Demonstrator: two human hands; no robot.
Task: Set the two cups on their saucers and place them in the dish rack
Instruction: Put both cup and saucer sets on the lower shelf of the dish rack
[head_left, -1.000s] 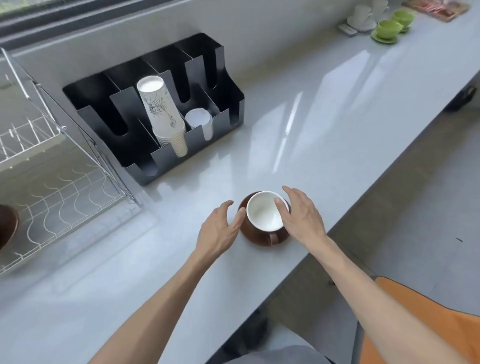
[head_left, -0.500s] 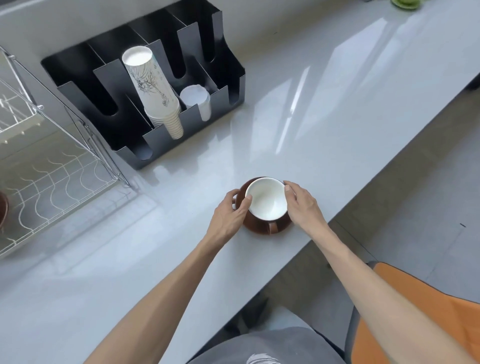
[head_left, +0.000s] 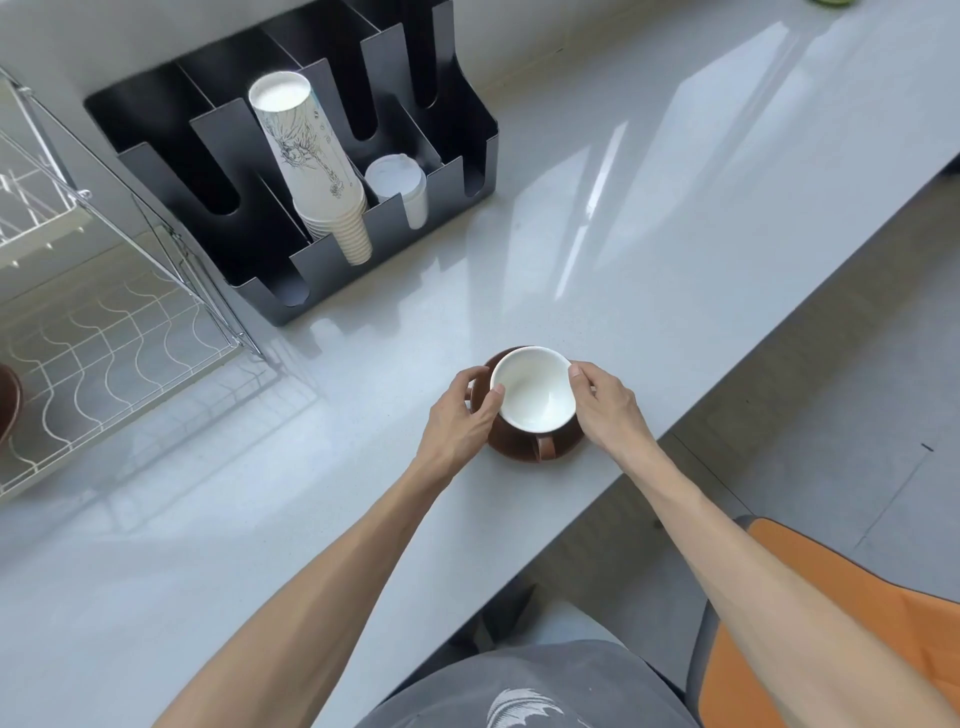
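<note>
Countertop (head_left: 649, 249): cup (head_left: 533, 389) between both hands.

Left hand (head_left: 457, 415) and right hand (head_left: 605, 402) clasp the cup (head_left: 534, 389) on its saucer (head_left: 511, 444) (brown), near the dish rack (head_left: 104, 353).

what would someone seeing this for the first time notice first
First, the brown ceramic cup with a white inside, sitting on a brown saucer near the front edge of the glossy grey counter, with the left hand and right hand closed on its sides. Behind it, a black slotted organiser holds a tall leaning stack of printed paper cups, and a white wire dish rack stands at far left.
</note>
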